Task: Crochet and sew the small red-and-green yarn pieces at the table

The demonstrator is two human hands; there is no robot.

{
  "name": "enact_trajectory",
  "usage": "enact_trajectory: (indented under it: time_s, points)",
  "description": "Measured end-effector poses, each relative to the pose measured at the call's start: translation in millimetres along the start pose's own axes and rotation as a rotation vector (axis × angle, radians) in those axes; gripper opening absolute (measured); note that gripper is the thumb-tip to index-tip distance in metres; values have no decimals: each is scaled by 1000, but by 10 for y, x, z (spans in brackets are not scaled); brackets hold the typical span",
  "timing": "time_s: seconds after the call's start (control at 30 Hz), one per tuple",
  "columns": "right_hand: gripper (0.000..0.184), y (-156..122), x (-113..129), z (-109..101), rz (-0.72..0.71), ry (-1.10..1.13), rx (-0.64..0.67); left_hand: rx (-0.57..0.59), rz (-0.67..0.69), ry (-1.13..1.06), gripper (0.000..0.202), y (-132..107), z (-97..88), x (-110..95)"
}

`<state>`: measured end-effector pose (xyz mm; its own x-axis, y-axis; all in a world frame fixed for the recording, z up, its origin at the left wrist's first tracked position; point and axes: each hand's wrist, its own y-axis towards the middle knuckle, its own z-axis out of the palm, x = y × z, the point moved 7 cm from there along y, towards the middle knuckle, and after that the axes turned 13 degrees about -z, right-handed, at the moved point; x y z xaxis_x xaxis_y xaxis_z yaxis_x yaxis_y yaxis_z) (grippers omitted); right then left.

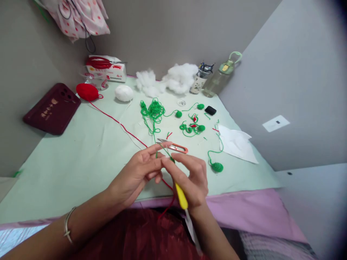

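Observation:
My right hand (193, 177) grips a crochet hook (181, 196) by its yellow handle, the tip close to my left fingers. My left hand (142, 162) is pinched on a small green crochet piece (172, 159), mostly covered by fingertips. Green yarn runs over my raised left index finger from a loose tangle of green yarn (154, 110). Just beyond my hands lie orange-handled thread snips (179, 147). Red yarn (123, 127) passes beneath my hands to the table's front edge.
Behind are a red yarn ball (87, 92), a white yarn ball (124, 93), white stuffing (180, 77), a pen cup (199, 81) and a bottle (219, 79). A phone (52, 108) leans left. Rightward lie a green crocheted ball (217, 167) and white paper (237, 144).

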<state>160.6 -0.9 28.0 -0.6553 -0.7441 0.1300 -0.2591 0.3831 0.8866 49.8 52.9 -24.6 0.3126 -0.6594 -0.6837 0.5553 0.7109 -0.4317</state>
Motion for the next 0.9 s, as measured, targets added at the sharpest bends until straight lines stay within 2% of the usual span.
enact_trajectory:
  time_s: [0.07,0.17,0.23,0.33,0.43,0.5,0.53,0.6,0.7,0.77,0.9]
  points:
    - [24,11,-137,-42,160,179,-93,47,-57,-57,40,24,-6,-6]
    - [24,0,-325,-56,386,467,-240,35,-3,-30,36,17,-25,-77]
    - [22,0,-366,-15,447,571,-249,38,36,21,38,1,-3,-88]
    - [22,-15,-325,54,431,551,-160,-5,93,103,41,-15,11,-74]
    - [28,-25,-192,32,263,332,-88,-48,117,113,41,-2,-7,-63]
    - [32,-22,-123,3,165,216,-64,5,49,47,37,27,3,-26]
    - [31,-22,-132,-11,170,208,-69,35,7,3,34,40,7,-10]
    - [27,-26,-233,-48,282,299,-138,53,-36,-72,28,49,-10,-10]
    - [24,-36,-394,-50,474,536,-275,9,9,-67,27,37,-46,-60]
    - [21,-14,-408,6,506,623,-254,-1,46,6,29,26,-24,-75]
    - [20,-20,-383,68,535,623,-191,-32,123,109,27,5,9,-88]
